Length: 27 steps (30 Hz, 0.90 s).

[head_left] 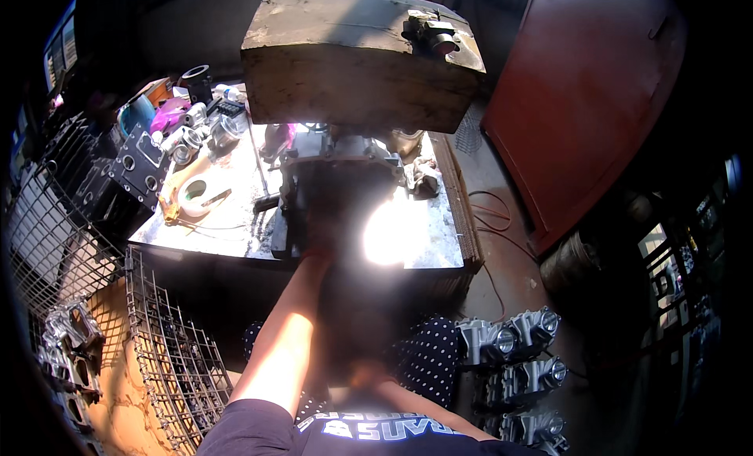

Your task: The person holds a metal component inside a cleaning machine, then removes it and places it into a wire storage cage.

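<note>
A metal engine casting [342, 148] stands near the front edge of the worktable, its front face dark with shadow. My left forearm [290, 342] stretches forward to it, and my left hand [318, 240] is lost in the shade against that face; its fingers do not show. Low over my lap, close to my dotted trousers [430, 358], is my right hand [367, 375]. It is blurred and dim, so neither its fingers nor anything in them can be made out. A bright glare [388, 232] covers the tabletop right of the casting.
A big wooden box [353, 83] rises behind the casting with a small metal part [431, 36] on top. Left on the table are a tape roll [192, 195], a hammer [267, 202] and a dark plate [141, 165]. Wire baskets [169, 354] flank my left; cast housings [518, 381] my right.
</note>
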### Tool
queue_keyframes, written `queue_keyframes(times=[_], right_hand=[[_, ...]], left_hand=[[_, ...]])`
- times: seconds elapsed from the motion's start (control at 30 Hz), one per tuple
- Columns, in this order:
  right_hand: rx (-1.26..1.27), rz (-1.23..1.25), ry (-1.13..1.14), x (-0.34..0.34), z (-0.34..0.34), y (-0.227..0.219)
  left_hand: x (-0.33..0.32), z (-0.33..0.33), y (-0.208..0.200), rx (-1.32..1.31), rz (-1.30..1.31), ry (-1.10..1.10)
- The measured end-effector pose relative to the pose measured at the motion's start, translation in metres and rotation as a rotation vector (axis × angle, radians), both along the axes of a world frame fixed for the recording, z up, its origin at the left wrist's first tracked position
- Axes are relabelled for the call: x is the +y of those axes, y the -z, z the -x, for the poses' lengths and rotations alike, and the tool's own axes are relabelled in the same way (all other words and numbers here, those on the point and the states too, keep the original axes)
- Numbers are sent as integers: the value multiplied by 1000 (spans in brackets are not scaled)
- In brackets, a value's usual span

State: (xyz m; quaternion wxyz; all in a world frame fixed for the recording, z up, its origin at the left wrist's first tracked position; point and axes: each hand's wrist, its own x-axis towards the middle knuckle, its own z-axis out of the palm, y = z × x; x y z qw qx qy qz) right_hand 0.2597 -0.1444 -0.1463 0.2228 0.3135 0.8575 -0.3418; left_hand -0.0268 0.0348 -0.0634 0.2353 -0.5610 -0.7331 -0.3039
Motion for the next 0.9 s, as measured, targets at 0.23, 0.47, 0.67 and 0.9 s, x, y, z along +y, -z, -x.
queue_keyframes(times=[0.23,0.47,0.67,0.9], right_hand=[[42,-83,-11,-3,1,12],[-11,-42,-78,-5,4,9],[-25,-11,-85,-4,4,-2],[-66,-25,-71,-4,4,-9]], left_hand=[[-12,-8,-21,152,57,-78],[-19,-10,-36,99,191,-113],[-23,-14,-36,51,195,-108],[-20,-15,-35,164,167,-175]])
